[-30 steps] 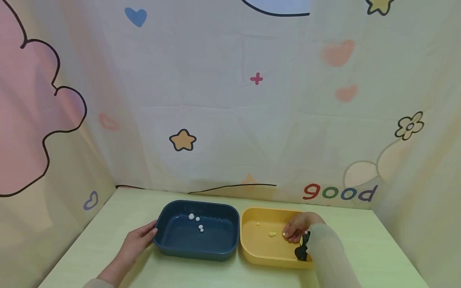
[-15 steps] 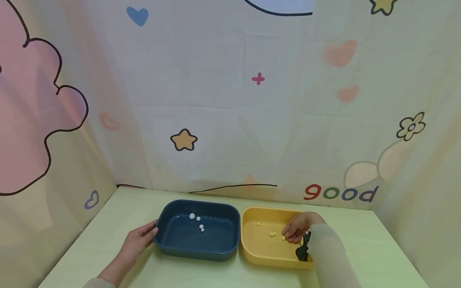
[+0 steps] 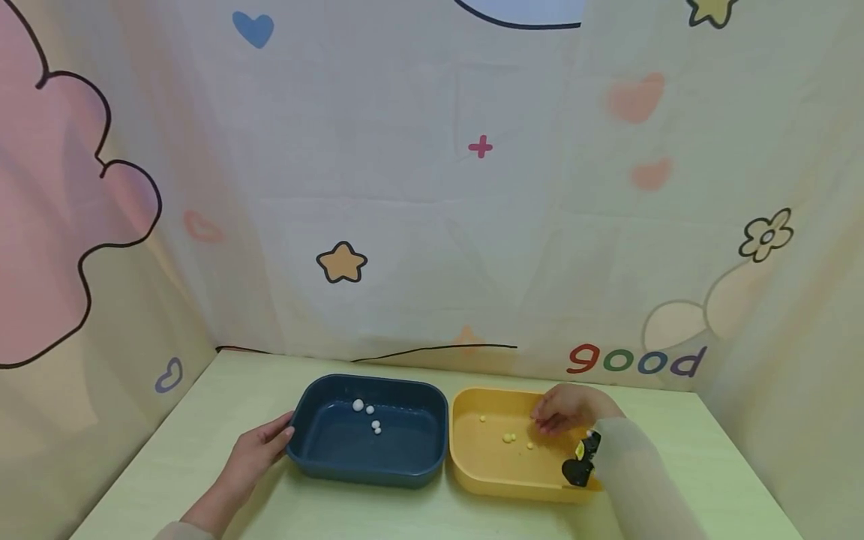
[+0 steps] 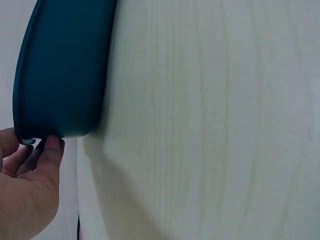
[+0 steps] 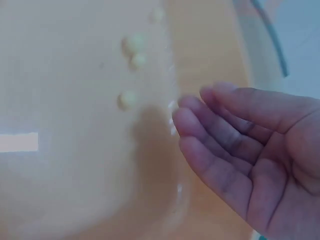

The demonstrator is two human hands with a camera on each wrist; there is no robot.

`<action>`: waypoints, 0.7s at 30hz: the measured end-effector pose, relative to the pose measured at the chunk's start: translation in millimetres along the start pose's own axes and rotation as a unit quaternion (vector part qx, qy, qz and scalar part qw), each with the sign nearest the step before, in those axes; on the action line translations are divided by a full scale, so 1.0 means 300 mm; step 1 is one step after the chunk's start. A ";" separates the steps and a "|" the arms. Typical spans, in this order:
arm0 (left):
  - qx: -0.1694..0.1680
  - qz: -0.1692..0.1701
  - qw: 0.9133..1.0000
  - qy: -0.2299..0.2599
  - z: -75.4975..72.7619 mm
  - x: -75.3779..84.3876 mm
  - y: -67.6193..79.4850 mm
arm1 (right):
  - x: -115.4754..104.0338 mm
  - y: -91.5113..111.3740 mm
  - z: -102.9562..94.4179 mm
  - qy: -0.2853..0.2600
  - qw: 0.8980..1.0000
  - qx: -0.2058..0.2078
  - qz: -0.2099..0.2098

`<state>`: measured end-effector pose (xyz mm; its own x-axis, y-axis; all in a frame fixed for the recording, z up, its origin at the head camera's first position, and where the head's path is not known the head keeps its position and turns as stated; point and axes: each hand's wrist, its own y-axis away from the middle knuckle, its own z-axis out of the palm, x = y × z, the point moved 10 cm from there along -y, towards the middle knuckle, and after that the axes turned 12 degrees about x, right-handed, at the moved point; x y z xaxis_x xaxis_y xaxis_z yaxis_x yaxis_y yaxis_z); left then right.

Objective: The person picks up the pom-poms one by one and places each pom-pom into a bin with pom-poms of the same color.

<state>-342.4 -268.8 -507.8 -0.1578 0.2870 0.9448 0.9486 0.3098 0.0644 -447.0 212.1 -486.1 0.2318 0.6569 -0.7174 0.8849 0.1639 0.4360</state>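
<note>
At the left end of the dark blue tray [image 3: 371,469], my left hand [image 3: 256,454] holds the rim. The left wrist view shows its fingers bent against the end of the tray [image 4: 62,75], right at the rim. My right hand [image 3: 570,407] is over the far right part of the yellow tray [image 3: 499,486], palm partly turned up in the right wrist view. Its fingers [image 5: 215,170] are loosely curved with nothing between them. Several small pale yellow balls lie on the yellow tray's floor, the nearest ball [image 5: 127,100] left of the fingertips.
Several white balls, among them a larger ball [image 3: 358,405], lie in the blue tray. The two trays stand side by side on a pale table [image 3: 351,517]. A printed curtain [image 3: 418,225] hangs behind. A black wrist device [image 3: 579,466] overlaps the yellow tray's right end.
A small yellow ball that was at my right fingertips now lies on the yellow tray's floor. The right hand has moved back and slightly right, away from it. The left hand stays put.
</note>
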 end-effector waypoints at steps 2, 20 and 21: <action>0.000 -0.001 1.000 0.000 -0.001 -0.001 0.001 | -0.025 0.020 -0.016 -0.006 1.000 0.013 -0.020; 0.002 -0.011 1.000 0.009 -0.002 -0.008 0.000 | -0.101 0.276 -0.033 -0.124 0.970 0.166 -0.130; 0.001 -0.011 1.000 0.009 0.000 -0.009 -0.001 | -0.098 0.291 -0.027 -0.135 0.967 0.170 -0.130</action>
<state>-342.3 -269.7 -510.2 -0.1739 0.2638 0.9488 0.9446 0.3170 0.0850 -379.7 213.1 -422.6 0.0396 0.4020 -0.9148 0.9986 0.0172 0.0507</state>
